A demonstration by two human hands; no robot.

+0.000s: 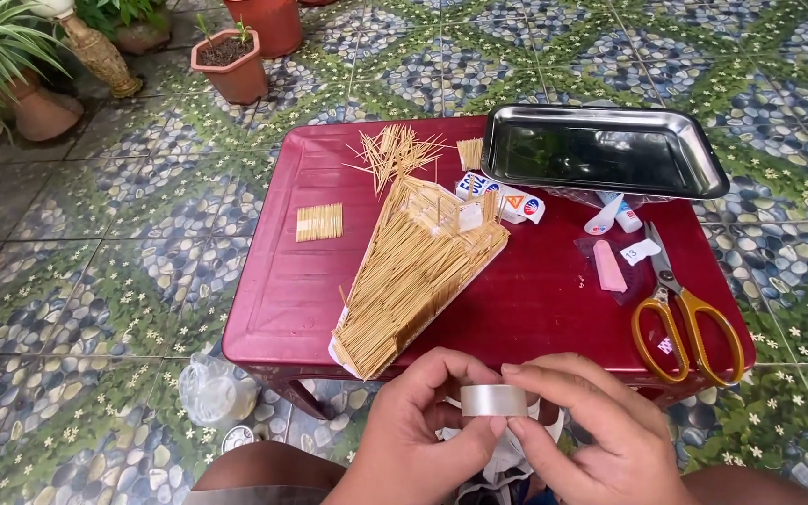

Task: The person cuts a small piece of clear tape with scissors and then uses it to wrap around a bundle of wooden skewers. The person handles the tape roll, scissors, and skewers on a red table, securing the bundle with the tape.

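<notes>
While both the left hand (418,435) and right hand (591,430) pinch a glossy clear tape roll (493,400), the ribbed toothpick roof (418,271) lies nearby.

- The red table (554,299) is bare in front of the stick-covered model (418,271), toward its right.
- Left of the model, open surface surrounds a small stick bundle (319,222).
- Right of it, scissors (680,313), glue tubes (610,215) and a pink eraser (609,266) crowd the way.
- Behind it, loose sticks (395,150) and a metal tray (602,150) block.

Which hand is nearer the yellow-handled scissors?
Right. The right hand sits just below-left of the scissors; the left hand is farther left, across the tape roll both hold.
</notes>
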